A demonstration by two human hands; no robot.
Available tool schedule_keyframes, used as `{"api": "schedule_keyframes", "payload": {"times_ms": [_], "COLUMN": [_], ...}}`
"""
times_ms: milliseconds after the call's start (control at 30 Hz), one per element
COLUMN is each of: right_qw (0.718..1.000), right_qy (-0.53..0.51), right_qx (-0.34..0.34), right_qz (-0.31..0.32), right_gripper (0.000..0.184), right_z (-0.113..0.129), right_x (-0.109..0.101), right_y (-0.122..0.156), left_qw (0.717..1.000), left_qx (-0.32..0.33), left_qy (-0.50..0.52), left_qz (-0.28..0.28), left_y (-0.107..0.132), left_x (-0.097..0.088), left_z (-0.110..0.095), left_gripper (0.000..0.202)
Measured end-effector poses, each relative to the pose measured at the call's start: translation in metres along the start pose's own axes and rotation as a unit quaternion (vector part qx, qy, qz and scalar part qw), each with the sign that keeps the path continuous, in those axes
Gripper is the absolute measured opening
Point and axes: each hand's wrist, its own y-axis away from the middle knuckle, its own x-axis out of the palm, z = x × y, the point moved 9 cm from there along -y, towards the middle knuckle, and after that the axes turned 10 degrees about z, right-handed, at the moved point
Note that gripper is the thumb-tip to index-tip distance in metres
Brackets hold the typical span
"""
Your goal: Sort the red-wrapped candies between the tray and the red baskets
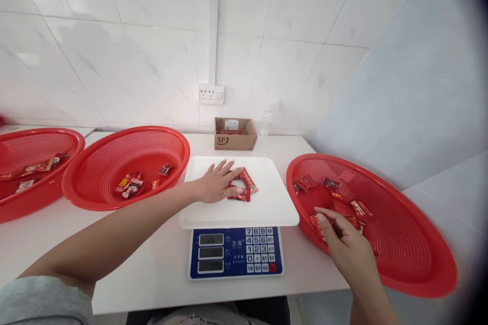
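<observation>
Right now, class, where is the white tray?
In the head view, the white tray is central, beneath the left hand, beyond the blue keypad panel, left of the rightmost red basket.

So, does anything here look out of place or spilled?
The red basket on the right does: it juts past the edge of the white table, and I can't see what supports that side. Nothing looks spilled.

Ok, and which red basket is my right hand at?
The rightmost basket, right of the scale: your right hand is at its near side. The middle basket and leftmost basket stand left of the scale.
</observation>
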Motion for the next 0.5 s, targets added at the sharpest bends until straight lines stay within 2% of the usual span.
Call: {"api": "schedule_keyframes", "payload": {"times_ms": [133, 267, 400, 467, 500], "right_qw": [1.000, 1.000, 1.000, 1.000, 1.000], "right_qy": [-0.005, -0.010, -0.005, 0.006, 0.011], "right_qx": [-0.006, -0.001, 0.007, 0.008, -0.010], "right_qz": [-0.005, 0.007, 0.016, 0.015, 0.006], "right_gripper": [0.045, 0.043, 0.045, 0.046, 0.045], "right_z": [0.005, 0.009, 0.000, -0.013, -0.018], "right_x": [-0.001, 0.000, -0.001, 0.001, 0.002], "right_y": [0.002, 0.004, 0.000, -0.007, -0.010], "left_qw": [1.000, 0.999, 0.994, 0.986, 0.977], "left_qx": [-0.006, 0.002, -0.007, -0.045, -0.079], "left_qy": [-0.020, 0.002, 0.008, -0.004, -0.013], "left_qz": [-0.012, -0.038, -0.106, -0.163, -0.199], "left_y": [-0.004, 0.003, 0.043, 0.072, 0.089], "left_x": [0.005, -0.005, -0.022, -0.026, -0.028], "left_z": [0.004, -0.001, 0.002, 0.021, 0.036], "left_gripper": [0.075, 0.072, 0.068, 0.067, 0.065]}}
